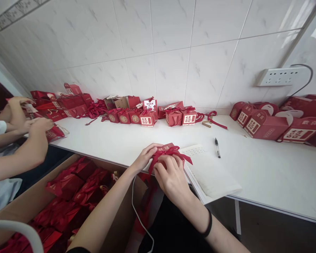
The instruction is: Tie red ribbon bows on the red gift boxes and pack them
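A small red gift box (165, 146) with pale lettering lies at the table's front edge, a dark red ribbon (175, 151) tied in a bow across it. My left hand (145, 156) grips the box's left side, thumb and fingers along its edge. Curled over the near side of the bow, my right hand (171, 175) has its fingertips closed on the ribbon; the exact pinch is partly hidden. An open notebook (213, 174) with handwriting lies just right of the box, and a black pen (217, 148) rests beyond it.
Several red boxes (147, 119) line the wall; larger ones (268, 124) stand at right below a power strip (276, 77). A ribbon bundle (97, 109) lies further left. A carton (105, 162) of red boxes stands below the table. Co-workers' hands (39, 125) work at far left.
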`<state>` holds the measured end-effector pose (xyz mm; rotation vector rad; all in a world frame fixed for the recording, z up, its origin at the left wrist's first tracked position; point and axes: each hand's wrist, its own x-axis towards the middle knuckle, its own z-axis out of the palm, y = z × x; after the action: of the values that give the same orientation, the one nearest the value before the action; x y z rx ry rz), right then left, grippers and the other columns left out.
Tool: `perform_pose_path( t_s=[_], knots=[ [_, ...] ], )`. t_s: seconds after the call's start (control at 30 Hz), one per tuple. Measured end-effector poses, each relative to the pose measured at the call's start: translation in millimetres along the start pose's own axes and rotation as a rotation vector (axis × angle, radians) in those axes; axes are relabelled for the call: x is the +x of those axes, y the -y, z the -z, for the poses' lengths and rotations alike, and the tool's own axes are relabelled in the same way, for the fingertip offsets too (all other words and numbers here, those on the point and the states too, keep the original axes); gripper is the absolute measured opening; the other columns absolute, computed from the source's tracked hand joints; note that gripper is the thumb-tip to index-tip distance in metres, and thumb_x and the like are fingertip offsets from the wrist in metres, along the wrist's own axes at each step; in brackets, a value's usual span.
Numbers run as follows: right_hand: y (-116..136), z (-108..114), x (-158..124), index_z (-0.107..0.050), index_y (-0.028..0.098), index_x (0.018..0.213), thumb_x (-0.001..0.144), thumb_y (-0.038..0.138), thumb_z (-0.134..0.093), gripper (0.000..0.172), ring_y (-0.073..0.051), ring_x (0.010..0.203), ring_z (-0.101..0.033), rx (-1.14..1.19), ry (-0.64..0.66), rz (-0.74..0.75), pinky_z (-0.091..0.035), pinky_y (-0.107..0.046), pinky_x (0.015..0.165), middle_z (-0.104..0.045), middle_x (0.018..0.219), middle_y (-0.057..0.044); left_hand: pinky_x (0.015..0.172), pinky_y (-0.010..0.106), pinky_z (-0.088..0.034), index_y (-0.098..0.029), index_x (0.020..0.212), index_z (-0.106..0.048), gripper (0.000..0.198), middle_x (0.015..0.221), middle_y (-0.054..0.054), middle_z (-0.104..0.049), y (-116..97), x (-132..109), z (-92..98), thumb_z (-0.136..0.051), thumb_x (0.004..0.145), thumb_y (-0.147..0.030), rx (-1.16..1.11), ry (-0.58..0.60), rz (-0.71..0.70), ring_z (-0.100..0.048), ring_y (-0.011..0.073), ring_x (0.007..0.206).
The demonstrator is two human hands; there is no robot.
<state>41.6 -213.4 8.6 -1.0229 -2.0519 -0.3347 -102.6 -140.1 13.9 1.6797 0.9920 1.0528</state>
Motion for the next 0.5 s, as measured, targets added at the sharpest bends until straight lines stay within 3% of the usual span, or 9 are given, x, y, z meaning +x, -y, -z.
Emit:
perform_pose_path(
  t_s=[0.13,0.27,0.37,0.5],
  knots=[
    [8.4,-7.1,6.6,-0.054,0.014,0.113,0.087,0.01,-0.043,0.028,-0.028,0.103,-0.047,-0.125,0.014,-0.024,-0.031,-0.048,0.09,-0.055,0.116,-0.015,0.099,0.035,-0.038,-0.02,0.102,-0.065,0.029,0.113,0.005,-0.063,2.9,2.7,-1.2,-0.049,0.084,-0.037,-0.101,0.025,0.019,-0.056,0.0218,0.107],
    [12.6,-20.6,11.4,-0.06,0.013,0.094,0.084,0.002,-0.04,0.025,-0.024,0.081,-0.05,-0.181,-0.08,-0.081,-0.035,-0.046,0.08,-0.059,0.085,-0.01,0.099,0.033,-0.036,-0.018,0.106,-0.062,0.034,0.115,0.006,-0.062,-0.2,0.3,-2.2,-0.051,0.084,-0.04,-0.112,0.036,0.064,-0.055,0.0216,0.107],
    [7.4,-17.7,11.3,-0.062,0.013,0.088,0.086,0.004,-0.043,0.02,-0.022,0.078,-0.051,-0.01,-0.172,-0.086,-0.039,-0.043,0.076,-0.06,0.082,-0.008,0.099,0.032,-0.035,-0.017,0.11,-0.061,0.037,0.117,0.007,-0.06,-4.2,-2.1,-0.9,-0.05,0.085,-0.043,-0.085,0.044,0.081,-0.053,0.0215,0.11],
    [-11.0,4.3,3.0,-0.06,0.013,0.105,0.089,0.005,-0.046,0.022,-0.02,0.089,-0.054,0.356,-0.184,0.038,-0.048,-0.034,0.074,-0.06,0.097,-0.01,0.095,0.032,-0.038,-0.016,0.108,-0.061,0.04,0.114,0.007,-0.062,-4.8,0.7,2.9,-0.048,0.085,-0.045,-0.093,0.081,0.082,-0.053,0.0224,0.109]
  ],
)
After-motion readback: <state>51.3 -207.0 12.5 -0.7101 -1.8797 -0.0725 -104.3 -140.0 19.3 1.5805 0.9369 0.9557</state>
